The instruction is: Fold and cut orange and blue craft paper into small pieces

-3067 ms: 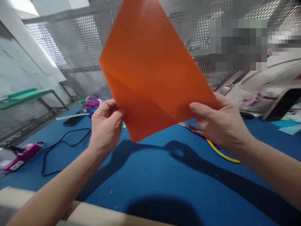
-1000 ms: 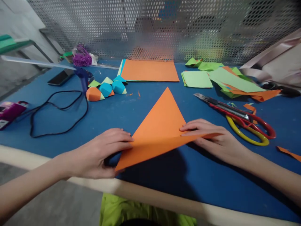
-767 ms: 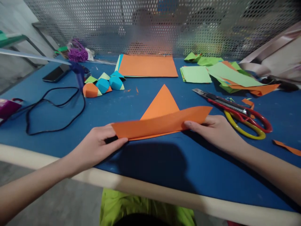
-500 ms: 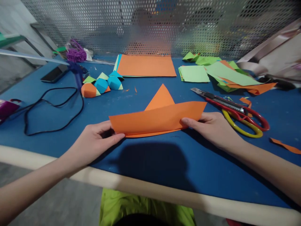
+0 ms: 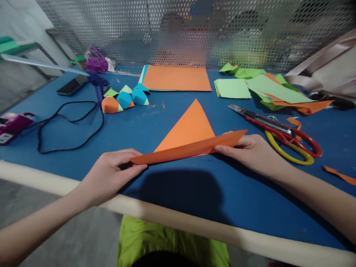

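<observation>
An orange paper sheet (image 5: 189,128) lies over the blue table near its front, a triangular corner pointing away from me and a folded flap raised along the near side. My left hand (image 5: 112,172) pinches the flap's left end between thumb and fingers. At its right end, my right hand (image 5: 250,152) grips the flap with the thumb on the near face and the fingers mostly hidden behind. Right of that hand lie scissors (image 5: 299,154) with red and yellow handles, and a utility knife (image 5: 267,122) rests across them.
Toward the back are stacked orange sheets (image 5: 178,78), light green squares (image 5: 233,89) and loose paper scraps (image 5: 280,89). Small folded paper pieces (image 5: 125,99), a black cord (image 5: 69,150), a phone (image 5: 71,85) and purple string (image 5: 96,63) are on the left. A perforated metal panel (image 5: 125,33) stands behind.
The folded flap has tilted down toward me and looks narrower, so more of the triangular part shows behind it. Both hands keep their grip. The view has shifted slightly.
</observation>
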The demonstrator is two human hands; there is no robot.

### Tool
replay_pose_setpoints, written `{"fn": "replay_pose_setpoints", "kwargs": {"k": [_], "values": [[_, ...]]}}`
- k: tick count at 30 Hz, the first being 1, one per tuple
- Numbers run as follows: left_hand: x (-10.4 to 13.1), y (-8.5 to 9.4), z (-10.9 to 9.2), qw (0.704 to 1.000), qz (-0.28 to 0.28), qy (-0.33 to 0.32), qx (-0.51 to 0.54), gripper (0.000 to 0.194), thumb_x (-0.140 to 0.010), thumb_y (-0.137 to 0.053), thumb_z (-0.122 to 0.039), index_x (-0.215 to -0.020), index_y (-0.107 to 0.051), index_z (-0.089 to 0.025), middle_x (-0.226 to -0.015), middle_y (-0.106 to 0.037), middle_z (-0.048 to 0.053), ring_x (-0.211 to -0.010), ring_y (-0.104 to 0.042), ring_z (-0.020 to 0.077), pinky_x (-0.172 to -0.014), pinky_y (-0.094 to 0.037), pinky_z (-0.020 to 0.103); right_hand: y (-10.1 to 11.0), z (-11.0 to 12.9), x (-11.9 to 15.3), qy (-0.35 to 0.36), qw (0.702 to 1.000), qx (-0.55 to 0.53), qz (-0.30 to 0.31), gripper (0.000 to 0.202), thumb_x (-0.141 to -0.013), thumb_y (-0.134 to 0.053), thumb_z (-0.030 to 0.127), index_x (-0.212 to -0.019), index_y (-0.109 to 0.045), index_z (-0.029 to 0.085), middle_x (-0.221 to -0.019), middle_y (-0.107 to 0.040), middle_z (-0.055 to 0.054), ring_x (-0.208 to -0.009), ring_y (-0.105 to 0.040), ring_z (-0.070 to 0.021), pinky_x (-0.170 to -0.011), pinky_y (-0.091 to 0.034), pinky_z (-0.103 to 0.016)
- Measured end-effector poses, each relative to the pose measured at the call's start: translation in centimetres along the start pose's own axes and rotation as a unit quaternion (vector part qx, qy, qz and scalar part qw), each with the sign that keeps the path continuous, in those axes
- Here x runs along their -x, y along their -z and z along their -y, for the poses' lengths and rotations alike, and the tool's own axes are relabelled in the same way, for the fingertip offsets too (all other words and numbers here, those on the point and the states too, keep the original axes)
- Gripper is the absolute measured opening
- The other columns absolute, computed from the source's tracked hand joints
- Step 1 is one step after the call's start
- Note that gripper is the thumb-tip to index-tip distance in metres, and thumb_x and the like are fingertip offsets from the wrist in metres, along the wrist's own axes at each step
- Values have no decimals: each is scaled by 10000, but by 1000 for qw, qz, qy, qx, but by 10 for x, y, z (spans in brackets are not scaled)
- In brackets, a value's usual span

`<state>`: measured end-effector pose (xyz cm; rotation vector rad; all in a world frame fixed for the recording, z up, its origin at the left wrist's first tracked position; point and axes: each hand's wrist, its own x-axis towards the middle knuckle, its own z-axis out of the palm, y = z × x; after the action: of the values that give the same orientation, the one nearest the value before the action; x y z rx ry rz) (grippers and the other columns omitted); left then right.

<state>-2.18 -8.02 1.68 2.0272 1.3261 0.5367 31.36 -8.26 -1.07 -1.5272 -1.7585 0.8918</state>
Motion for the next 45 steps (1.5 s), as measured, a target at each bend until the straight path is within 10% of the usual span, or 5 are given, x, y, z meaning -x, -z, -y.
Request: {"fn": "replay_pose_setpoints", "kwargs": {"k": [13, 40, 45], "values": [[-7, -2, -3, 996, -8, 85, -4, 292, -816, -565, -445, -719, -650, -182, -683, -658, -1, -634, -552, 139, -578, -397, 253, -1, 11, -1, -52, 997, 48, -21, 326, -730, -645, 541, -770, -796, 255, -979, -783, -29, -905, -710, -317, -807, -559, -434], [-12, 2, -4, 964, 28, 236, 121, 130, -695, -688, -261, -611, -641, -173, -450, -589, -25, -377, -444, 70, -385, -318, 182, -6, 18, -2, -85, 987, 126, -59, 387, -625, -659, 645, -576, -719, 265, -516, -614, -24, -449, -492, -200, -420, -370, -319], [-14, 1, -5, 964, 25, 239, 112, 126, -715, -671, -264, -633, -638, -174, -441, -588, -30, -364, -446, 72, -374, -331, 179, -7, 14, -1, -79, 987, 126, -65, 347, -641, -654, 603, -657, -751, 270, -746, -741, -38, -669, -665, -278, -542, -478, -348]]}}
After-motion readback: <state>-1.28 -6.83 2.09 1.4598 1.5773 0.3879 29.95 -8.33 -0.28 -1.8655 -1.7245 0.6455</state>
